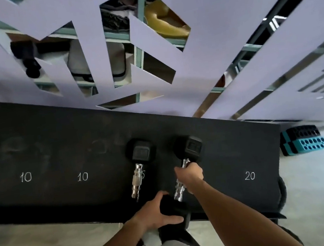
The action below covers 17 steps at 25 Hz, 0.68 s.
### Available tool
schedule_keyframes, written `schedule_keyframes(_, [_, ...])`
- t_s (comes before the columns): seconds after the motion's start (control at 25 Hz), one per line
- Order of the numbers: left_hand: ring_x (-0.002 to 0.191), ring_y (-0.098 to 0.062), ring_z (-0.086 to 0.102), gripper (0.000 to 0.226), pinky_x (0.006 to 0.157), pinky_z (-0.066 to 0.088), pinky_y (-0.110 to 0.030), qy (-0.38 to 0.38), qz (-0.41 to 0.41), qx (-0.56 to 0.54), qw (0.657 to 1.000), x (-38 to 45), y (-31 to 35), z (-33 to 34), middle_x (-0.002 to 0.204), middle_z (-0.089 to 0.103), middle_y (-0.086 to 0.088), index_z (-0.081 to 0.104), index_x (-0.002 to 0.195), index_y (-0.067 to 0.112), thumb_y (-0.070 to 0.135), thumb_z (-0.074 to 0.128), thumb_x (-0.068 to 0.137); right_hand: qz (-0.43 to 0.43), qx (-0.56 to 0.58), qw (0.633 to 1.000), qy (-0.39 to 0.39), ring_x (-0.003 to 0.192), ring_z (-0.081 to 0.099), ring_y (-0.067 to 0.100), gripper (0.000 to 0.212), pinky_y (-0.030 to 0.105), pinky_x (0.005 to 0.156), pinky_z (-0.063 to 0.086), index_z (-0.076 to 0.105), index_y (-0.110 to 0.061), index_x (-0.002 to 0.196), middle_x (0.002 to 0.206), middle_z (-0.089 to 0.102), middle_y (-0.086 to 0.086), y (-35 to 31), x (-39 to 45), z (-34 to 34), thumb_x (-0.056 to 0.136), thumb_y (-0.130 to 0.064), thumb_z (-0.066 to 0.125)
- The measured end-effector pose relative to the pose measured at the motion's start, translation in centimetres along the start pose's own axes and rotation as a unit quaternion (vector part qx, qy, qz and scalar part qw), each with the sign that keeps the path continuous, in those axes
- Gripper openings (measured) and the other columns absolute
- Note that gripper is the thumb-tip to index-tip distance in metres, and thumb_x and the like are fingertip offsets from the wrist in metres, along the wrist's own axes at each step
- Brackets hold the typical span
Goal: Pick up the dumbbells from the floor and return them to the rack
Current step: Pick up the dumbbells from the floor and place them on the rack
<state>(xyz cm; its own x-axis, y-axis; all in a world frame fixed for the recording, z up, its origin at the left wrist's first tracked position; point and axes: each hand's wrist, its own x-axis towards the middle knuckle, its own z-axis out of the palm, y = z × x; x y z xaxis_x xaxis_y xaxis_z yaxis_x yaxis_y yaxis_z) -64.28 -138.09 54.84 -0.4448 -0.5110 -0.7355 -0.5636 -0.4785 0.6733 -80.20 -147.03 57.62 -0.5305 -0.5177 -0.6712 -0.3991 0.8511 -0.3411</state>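
On the rack (64, 196), both hands hold a black hex dumbbell (189, 150).

A lavender wall (198, 42) with angular mirrored cutouts rises above pale grey floor (317, 181); teal perforated blocks (304, 140) sit right.

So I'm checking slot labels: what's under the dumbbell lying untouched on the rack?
The black rack top, with a white painted number beside the untouched dumbbell's chrome handle. The handle covers most of it, so only a fragment shows and it cannot be read.
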Motion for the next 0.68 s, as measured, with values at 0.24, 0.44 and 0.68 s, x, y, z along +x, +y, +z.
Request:
schedule_keyframes(0.24, [0.131, -0.016, 0.048, 0.104, 0.106, 0.043, -0.031, 0.049, -0.031, 0.087, 0.995, 3.6, 0.4, 1.0, 0.142, 0.049, 0.005, 0.033, 0.144, 0.04, 0.075, 0.075, 0.056, -0.068, -0.105, 0.991, -0.038, 0.081, 0.07, 0.027, 0.021, 0.032, 0.072, 0.057, 0.058, -0.017, 0.071, 0.086, 0.069, 0.004, -1.5, 2.7, 2.1, 0.077, -0.036, 0.062])
schedule_keyframes(0.44, [0.125, -0.022, 0.053, 0.098, 0.1, 0.047, -0.031, 0.077, -0.054, 0.169, 0.981, 5.3, -0.4, 1.7, 0.137, 0.049, -0.005, 0.032, 0.144, 0.032, 0.065, 0.078, 0.064, -0.068, -0.084, 0.993, -0.041, 0.092, 0.07, 0.031, 0.034, 0.037, 0.083, 0.058, 0.071, -0.009, 0.093, 0.097, 0.073, 0.009, 0.0, 4.2, 3.7, 0.078, -0.038, 0.062])
schedule_keyframes(0.68, [0.119, -0.023, 0.057, 0.078, 0.096, 0.05, -0.033, 0.1, -0.065, 0.193, 0.974, 6.7, -1.0, 3.3, 0.133, 0.053, -0.007, 0.038, 0.14, 0.034, 0.058, 0.075, 0.076, -0.102, -0.09, 0.99, -0.045, 0.098, 0.068, 0.03, 0.042, 0.037, 0.085, 0.057, 0.064, -0.005, 0.11, 0.104, 0.07, 0.011, 2.0, 5.2, 3.9, 0.082, -0.036, 0.064])
